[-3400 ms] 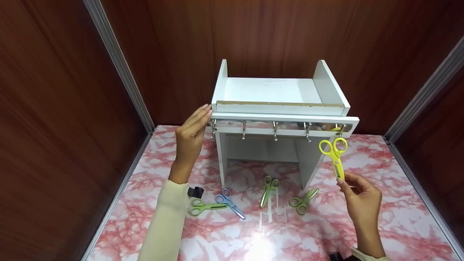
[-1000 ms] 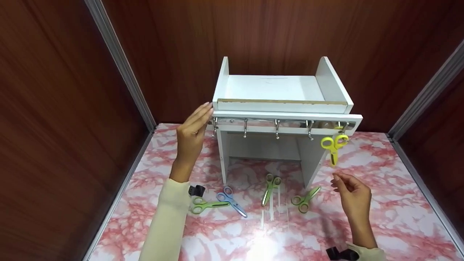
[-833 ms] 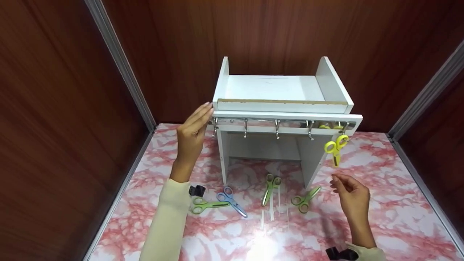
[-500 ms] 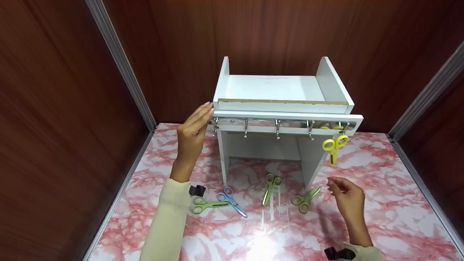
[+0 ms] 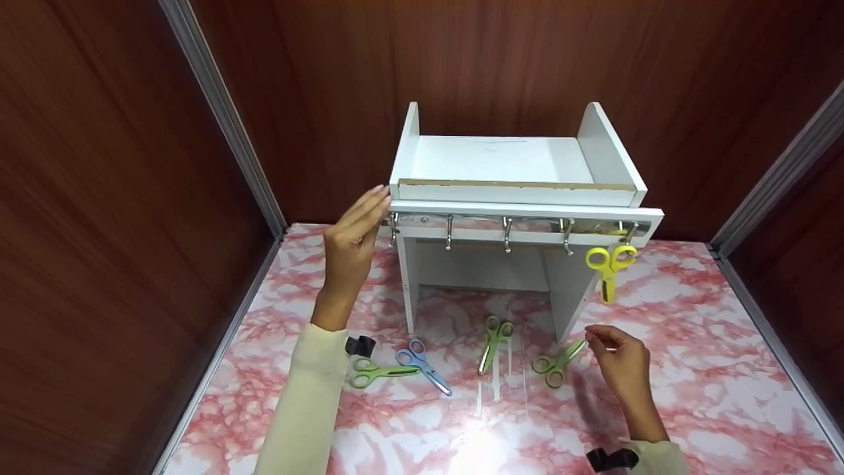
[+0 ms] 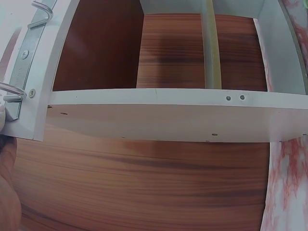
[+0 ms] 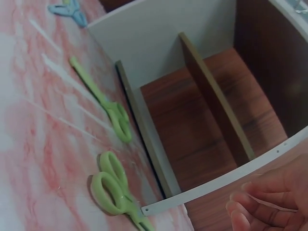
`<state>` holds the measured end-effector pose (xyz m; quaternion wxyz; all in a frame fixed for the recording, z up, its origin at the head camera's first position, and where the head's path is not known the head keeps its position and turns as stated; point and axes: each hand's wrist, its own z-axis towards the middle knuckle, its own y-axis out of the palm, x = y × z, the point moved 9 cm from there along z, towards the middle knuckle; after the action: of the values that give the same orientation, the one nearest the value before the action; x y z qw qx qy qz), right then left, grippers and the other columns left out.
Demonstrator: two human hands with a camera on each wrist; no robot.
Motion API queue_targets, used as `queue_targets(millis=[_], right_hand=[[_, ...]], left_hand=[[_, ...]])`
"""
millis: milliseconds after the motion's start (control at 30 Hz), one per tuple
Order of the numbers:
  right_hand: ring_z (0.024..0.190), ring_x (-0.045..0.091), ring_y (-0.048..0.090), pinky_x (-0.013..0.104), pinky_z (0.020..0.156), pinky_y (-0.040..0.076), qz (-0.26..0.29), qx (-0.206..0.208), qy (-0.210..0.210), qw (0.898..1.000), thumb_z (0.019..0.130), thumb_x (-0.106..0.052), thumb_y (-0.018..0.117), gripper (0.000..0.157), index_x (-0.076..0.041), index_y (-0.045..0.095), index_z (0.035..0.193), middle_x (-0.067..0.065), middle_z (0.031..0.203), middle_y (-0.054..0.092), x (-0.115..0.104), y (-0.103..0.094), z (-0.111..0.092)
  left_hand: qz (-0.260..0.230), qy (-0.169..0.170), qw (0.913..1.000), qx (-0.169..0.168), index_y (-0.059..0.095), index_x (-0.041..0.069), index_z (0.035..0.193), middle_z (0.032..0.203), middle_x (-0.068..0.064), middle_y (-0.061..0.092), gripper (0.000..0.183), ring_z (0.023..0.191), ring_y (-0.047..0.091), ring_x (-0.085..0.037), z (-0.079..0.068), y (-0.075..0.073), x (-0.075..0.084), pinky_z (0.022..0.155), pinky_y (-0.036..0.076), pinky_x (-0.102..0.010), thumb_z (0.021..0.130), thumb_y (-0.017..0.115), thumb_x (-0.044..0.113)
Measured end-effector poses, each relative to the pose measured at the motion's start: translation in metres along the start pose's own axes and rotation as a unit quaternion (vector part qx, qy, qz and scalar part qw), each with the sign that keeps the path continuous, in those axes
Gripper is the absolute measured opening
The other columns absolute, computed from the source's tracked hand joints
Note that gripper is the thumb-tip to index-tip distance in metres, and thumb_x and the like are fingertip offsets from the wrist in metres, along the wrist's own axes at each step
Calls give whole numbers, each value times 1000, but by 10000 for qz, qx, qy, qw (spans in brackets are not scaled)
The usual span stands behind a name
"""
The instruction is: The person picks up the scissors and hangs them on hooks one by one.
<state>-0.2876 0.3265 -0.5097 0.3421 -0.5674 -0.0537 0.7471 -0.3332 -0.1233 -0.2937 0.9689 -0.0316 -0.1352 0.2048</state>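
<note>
My left hand (image 5: pixel 353 244) rests with its fingers against the left end of the white hook rack (image 5: pixel 534 234), mounted on the white shelf unit. On the rack's rightmost hook hangs a pair of yellow scissors (image 5: pixel 608 272), handles up. Below it, my right hand (image 5: pixel 621 363) holds nothing, fingers loosely bent. Its fingertips are near the blade tip of the right green scissors (image 5: pixel 556 364); the right wrist view shows a gap between hand and scissors (image 7: pixel 113 185). The middle green scissors (image 5: pixel 492 344), blue scissors (image 5: pixel 422 366) and left green scissors (image 5: pixel 379 372) lie on the table.
The white shelf unit (image 5: pixel 514 195) stands on a red-and-white marbled table (image 5: pixel 725 369). Brown wood-look panels (image 5: pixel 494 59) enclose the table at the back and both sides. Several metal hooks (image 5: pixel 507 235) stick out of the rack. A bright light glare lies at the table's front.
My right hand let go of the yellow scissors, which now hang from the rightmost hook. It has since moved down and left toward the right green scissors. My left hand stayed on the rack.
</note>
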Motion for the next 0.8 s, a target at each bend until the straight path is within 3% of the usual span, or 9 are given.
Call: queue_targets(millis=[267,567,700,800], right_hand=[[80,0,65,3,65,46,-129,-164,-217,9995,91,3,72,11,1,78,100,17,96,76,6,10,2],[94,42,72,2,61,47,-183,-305,-342,9988,89,7,72,15,6,76,103,23,102,75,13,19,5],[90,43,73,1,62,44,-363,-392,-497,9973,87,8,73,17,7,75,104,25,104,74,17,22,6],[78,32,74,4,60,44,-514,-517,-561,9958,87,10,72,20,7,74,106,29,106,72,20,26,7]], left_hand=[[34,-10,10000,-31,76,-1,114,121,-13,72,25,119,66,-30,0,0,1,103,53,-35,90,70,-8],[-19,26,10000,3,76,-2,113,120,-14,72,28,119,66,-31,1,-1,3,104,53,-36,87,71,-12],[-36,33,10000,-14,76,-2,113,121,-14,72,28,119,66,-32,2,-1,3,104,53,-36,87,71,-12],[-33,29,10000,-21,76,-2,113,121,-14,72,26,119,66,-32,2,-1,3,104,52,-36,89,70,-10]])
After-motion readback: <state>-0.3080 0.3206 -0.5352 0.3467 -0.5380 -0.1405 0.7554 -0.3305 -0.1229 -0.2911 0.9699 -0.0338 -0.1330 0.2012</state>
